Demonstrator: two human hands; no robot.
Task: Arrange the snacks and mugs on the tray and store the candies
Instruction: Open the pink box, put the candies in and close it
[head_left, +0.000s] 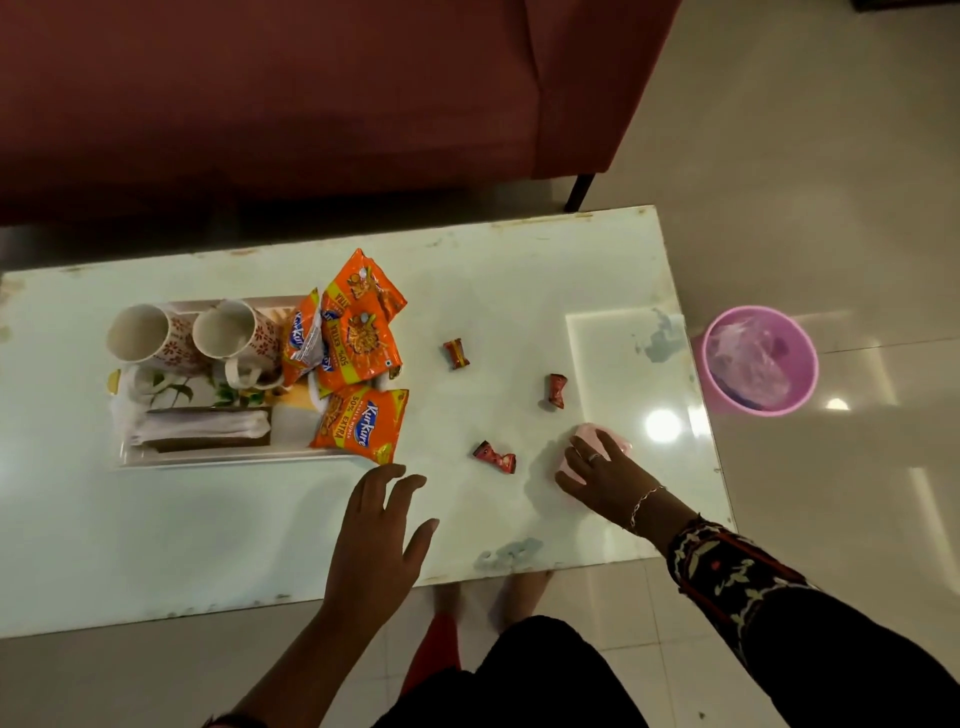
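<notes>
A white tray (218, 460) on the table's left holds two floral mugs (150, 335) (236, 330) lying on their sides, a pack of spoons (202, 428) and several orange snack packets (358, 332), one (363, 423) at the tray's right end. Three red wrapped candies (456, 353) (557, 391) (494, 457) lie loose on the white table (208, 519). My left hand (382, 525) hovers with fingers spread near the tray's right corner, holding nothing. My right hand (602, 475) rests on a small pink object (589, 434) near the table's right front, mostly covering it.
A pink bin (759, 359) with a plastic liner stands on the tiled floor right of the table. A dark red sofa (311, 93) runs along the far side. My feet show under the table's front edge.
</notes>
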